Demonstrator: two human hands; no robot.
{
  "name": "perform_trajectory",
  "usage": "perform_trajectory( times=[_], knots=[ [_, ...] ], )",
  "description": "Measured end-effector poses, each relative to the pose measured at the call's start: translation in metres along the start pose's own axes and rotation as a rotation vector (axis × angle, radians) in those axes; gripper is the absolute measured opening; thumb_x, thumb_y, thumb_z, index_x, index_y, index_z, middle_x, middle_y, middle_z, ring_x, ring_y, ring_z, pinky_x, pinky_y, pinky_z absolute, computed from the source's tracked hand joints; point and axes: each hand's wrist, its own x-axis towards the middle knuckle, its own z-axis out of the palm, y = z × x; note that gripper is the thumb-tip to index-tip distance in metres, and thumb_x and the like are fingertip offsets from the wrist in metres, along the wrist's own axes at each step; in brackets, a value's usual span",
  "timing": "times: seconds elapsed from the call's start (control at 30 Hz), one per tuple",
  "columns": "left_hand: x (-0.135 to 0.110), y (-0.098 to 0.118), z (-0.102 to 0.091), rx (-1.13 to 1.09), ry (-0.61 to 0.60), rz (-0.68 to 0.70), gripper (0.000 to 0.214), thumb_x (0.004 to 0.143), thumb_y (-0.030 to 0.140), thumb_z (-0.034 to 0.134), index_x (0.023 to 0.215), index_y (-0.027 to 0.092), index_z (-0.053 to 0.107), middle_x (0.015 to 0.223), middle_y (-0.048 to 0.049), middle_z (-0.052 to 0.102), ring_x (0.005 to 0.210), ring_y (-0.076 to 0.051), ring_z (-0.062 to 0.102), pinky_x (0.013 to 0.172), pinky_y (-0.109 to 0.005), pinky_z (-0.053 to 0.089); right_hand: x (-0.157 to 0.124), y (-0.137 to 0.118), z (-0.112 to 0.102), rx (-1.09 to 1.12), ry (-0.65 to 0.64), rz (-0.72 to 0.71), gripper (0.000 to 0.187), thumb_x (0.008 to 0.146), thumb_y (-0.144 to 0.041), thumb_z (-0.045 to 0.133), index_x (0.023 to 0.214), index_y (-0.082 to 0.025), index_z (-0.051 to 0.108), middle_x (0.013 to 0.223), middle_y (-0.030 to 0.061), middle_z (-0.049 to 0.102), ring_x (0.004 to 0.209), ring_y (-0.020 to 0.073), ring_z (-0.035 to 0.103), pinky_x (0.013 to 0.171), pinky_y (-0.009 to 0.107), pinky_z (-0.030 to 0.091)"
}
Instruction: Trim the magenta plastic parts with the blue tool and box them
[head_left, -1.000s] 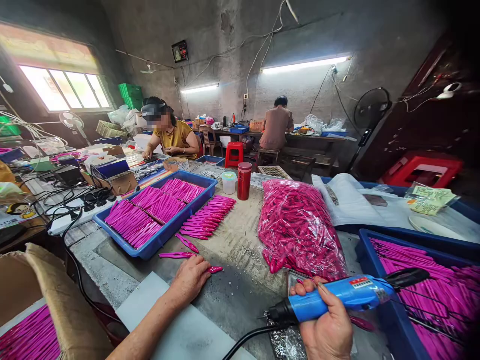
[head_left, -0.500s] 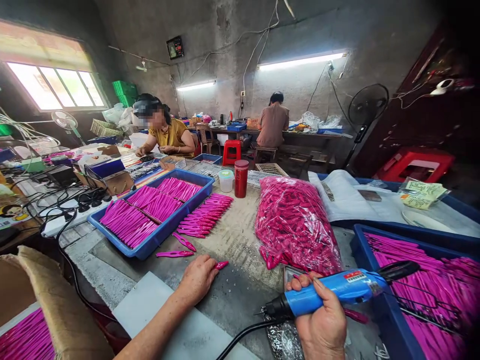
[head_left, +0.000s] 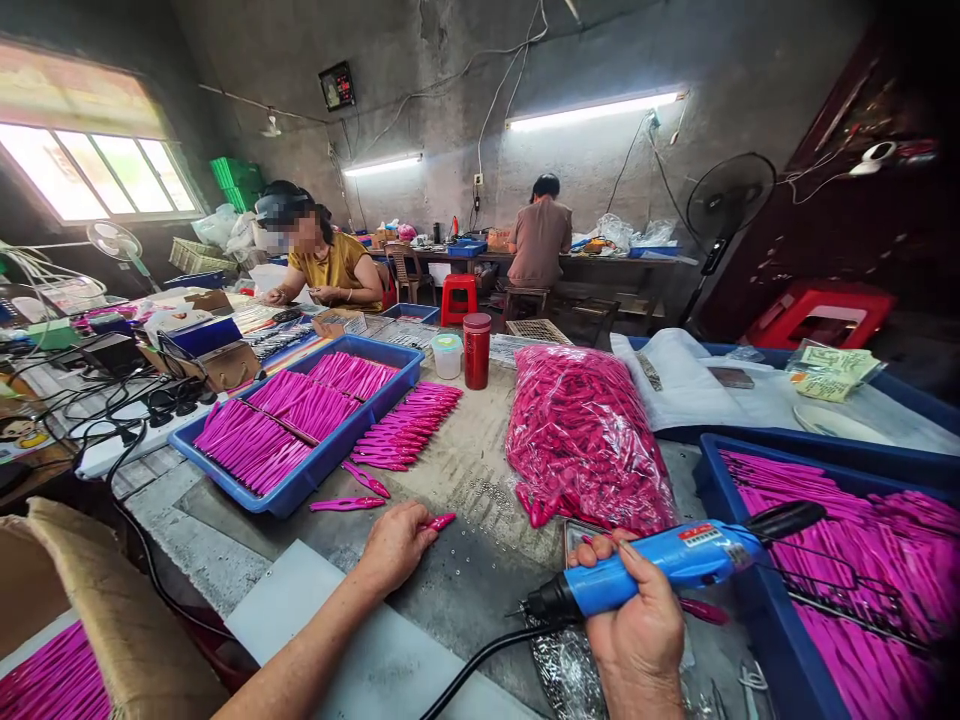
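Observation:
On the grey tabletop my left hand (head_left: 396,545) is closed around a glossy magenta pointed plastic piece (head_left: 442,521), whose tip sticks out past the fingers. My right hand (head_left: 637,630) grips a blue electric screwdriver (head_left: 652,572), its black nose and thin bit pointing left over the table. Tiny metal rings (head_left: 487,492) are scattered between the hands. Left of my left hand lie two loose magenta pieces (head_left: 346,503), with a row of similar pieces (head_left: 409,425) behind. A clear bag of small metal parts (head_left: 562,665) lies below the screwdriver.
A blue tray (head_left: 281,500) of magenta strips stands left, another blue tray (head_left: 757,600) right. A bulging clear bag of magenta parts (head_left: 589,440) sits ahead, near a red canister (head_left: 477,352). The black cord (head_left: 480,660) crosses the front. Two people sit working farther back.
The view has shifted slightly. Both hands keep their holds, the left on the magenta piece and the right on the electric screwdriver, with hardly any movement.

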Motion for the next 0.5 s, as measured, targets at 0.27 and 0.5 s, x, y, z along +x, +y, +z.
perform_trajectory(
  times=[0.27, 0.5],
  knots=[
    [-0.0005, 0.0019, 0.0014, -0.025, 0.003, -0.013, 0.008, 0.082, 0.019, 0.057, 0.08, 0.018, 0.065, 0.084, -0.0009, 0.065, 0.084, -0.015, 0.059, 0.074, -0.023, 0.039, -0.0002, 0.0008, 0.0003, -0.006, -0.026, -0.029, 0.035, 0.05, -0.033, 0.071, 0.074, -0.019, 0.051, 0.058, -0.0043, 0.049, 0.05, 0.013, 0.049, 0.05, 0.03, 0.044],
    [0.0013, 0.0032, 0.0018, -0.041, -0.016, -0.066, 0.007, 0.082, 0.019, 0.059, 0.083, 0.019, 0.066, 0.086, -0.0007, 0.065, 0.085, -0.015, 0.058, 0.073, -0.022, 0.037, 0.0025, 0.0031, -0.0027, -0.018, -0.038, -0.04, 0.034, 0.051, -0.033, 0.07, 0.075, -0.018, 0.05, 0.059, -0.0044, 0.049, 0.05, 0.0127, 0.05, 0.05, 0.029, 0.044]
  ],
)
